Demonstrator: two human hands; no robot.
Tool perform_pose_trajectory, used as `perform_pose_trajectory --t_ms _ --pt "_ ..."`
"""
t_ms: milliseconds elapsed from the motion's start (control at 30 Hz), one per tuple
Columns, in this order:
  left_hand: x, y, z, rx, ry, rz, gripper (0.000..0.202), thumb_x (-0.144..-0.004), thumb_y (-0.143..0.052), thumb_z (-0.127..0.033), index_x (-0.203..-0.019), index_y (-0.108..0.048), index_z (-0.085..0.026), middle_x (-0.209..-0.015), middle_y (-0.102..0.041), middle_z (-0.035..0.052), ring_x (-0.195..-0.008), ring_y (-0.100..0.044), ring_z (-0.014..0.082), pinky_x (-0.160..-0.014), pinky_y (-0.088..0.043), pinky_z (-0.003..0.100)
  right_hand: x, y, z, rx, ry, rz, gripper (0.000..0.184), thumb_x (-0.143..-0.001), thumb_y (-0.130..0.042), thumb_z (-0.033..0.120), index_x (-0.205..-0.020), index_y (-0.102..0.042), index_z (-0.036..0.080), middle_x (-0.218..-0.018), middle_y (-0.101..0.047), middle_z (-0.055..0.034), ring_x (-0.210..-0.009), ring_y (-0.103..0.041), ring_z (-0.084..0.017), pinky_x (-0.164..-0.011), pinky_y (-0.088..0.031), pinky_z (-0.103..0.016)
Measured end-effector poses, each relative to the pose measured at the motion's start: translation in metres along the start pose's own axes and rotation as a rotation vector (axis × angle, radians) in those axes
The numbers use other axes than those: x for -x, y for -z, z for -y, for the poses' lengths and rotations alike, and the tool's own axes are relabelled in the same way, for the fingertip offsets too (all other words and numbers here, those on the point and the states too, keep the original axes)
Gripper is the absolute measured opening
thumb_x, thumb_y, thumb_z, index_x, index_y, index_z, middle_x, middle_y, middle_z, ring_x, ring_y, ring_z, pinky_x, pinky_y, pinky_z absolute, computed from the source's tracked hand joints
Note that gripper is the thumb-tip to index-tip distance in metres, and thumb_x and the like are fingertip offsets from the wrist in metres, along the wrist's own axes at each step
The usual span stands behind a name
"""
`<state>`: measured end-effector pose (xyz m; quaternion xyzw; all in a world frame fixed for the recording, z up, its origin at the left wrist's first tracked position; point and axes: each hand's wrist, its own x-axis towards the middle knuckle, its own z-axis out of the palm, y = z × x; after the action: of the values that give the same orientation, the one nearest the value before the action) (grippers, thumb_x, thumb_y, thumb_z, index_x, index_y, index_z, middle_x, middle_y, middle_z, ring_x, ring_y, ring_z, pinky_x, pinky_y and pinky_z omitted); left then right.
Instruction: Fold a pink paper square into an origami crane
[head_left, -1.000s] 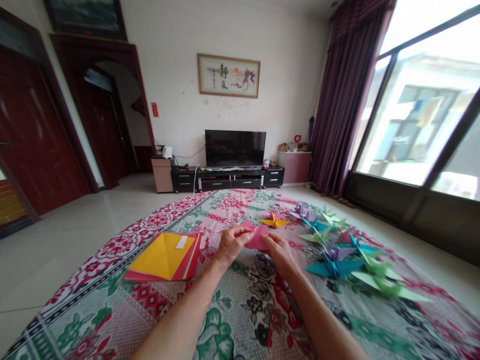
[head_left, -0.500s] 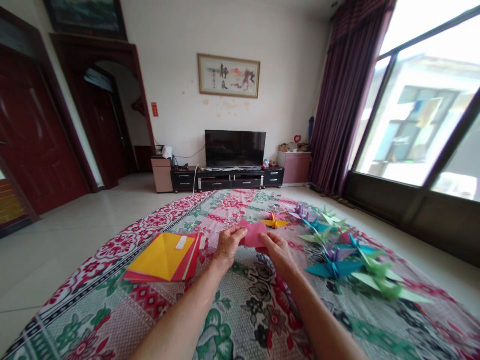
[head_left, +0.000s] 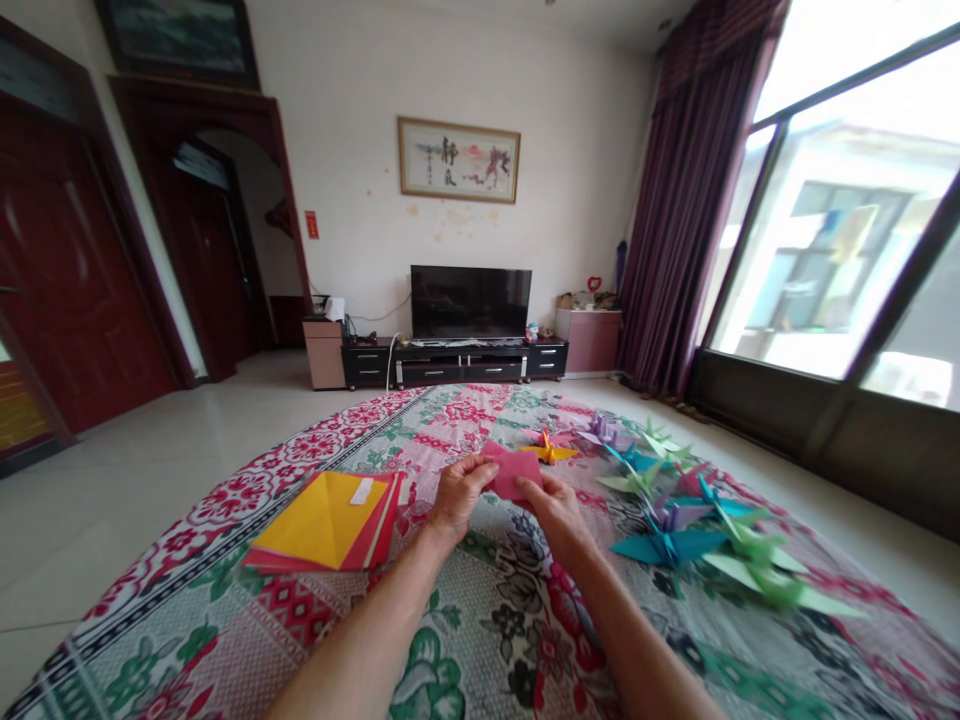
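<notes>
A small folded sheet of pink origami paper (head_left: 513, 470) is held up over the table between my two hands. My left hand (head_left: 461, 495) pinches its left edge with thumb and fingers. On the lower right side, my right hand (head_left: 551, 503) grips it, the thumb lying across the front. Just beyond the paper sits an orange paper crane (head_left: 551, 450). To the right lie several more folded cranes, among them a blue crane (head_left: 670, 543), a light green crane (head_left: 776, 582) and a purple crane (head_left: 602, 430).
A stack of square paper (head_left: 319, 520), yellow on top with red beneath, lies to the left with a small white label on it. A flowered cloth (head_left: 300, 620) covers the round table. Farther back are a television (head_left: 471, 302) on a low black cabinet (head_left: 431, 368) and a window (head_left: 832, 250).
Both hands still hold the pink paper, which has shifted slightly right and shows a little more of its face. The right thumb has moved onto its front. The view has tilted a little.
</notes>
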<state>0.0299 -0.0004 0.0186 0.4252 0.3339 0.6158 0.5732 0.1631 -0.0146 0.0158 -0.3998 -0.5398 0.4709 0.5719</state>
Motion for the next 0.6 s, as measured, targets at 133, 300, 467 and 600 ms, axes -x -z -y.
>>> perform_pose_trajectory --t_ms 133,300,467,600 --pt "-0.0007 0.0034 -0.0048 -0.178 -0.124 0.002 0.022 -0.063 -0.065 -0.028 -0.078 -0.069 -0.012 -0.065 -0.062 0.001 -0.056 -0.049 0.008 -0.056 -0.037 0.019 0.0006 0.0 0.0026 0.271 0.241 -0.083 0.023 -0.071 -0.058 0.034 -0.078 -0.067 0.015 -0.068 -0.064 -0.0014 -0.064 -0.056 -0.016 -0.062 -0.045 -0.026" --pt "-0.0017 0.003 -0.0045 -0.224 -0.183 0.011 0.024 -0.064 -0.065 -0.03 -0.08 -0.07 -0.013 -0.088 -0.066 0.0058 -0.073 -0.056 0.0128 -0.065 -0.041 0.021 0.0015 0.0003 0.0033 0.438 0.475 -0.115 0.021 -0.076 -0.052 0.03 -0.084 -0.068 0.018 -0.087 -0.067 -0.0047 -0.08 -0.06 -0.019 -0.072 -0.046 -0.03" --pt "-0.0028 0.0025 -0.0013 -0.266 -0.252 0.014 0.023 -0.067 -0.062 -0.03 -0.081 -0.071 -0.014 -0.102 -0.064 0.0067 -0.086 -0.057 0.0164 -0.075 -0.043 0.024 0.002 0.0013 -0.0001 0.497 0.537 -0.105 0.019 -0.076 -0.053 0.026 -0.088 -0.066 0.019 -0.094 -0.066 -0.0056 -0.083 -0.06 -0.019 -0.073 -0.047 -0.03" --pt "-0.0026 0.0026 -0.0025 -0.368 -0.327 0.013 0.019 -0.07 -0.058 -0.027 -0.078 -0.069 -0.013 -0.102 -0.063 0.0072 -0.089 -0.058 0.0172 -0.076 -0.044 0.025 0.0037 0.0014 -0.0005 0.553 0.553 -0.107 0.017 -0.076 -0.053 0.023 -0.086 -0.066 0.019 -0.095 -0.065 -0.0055 -0.081 -0.059 -0.018 -0.071 -0.046 -0.028"
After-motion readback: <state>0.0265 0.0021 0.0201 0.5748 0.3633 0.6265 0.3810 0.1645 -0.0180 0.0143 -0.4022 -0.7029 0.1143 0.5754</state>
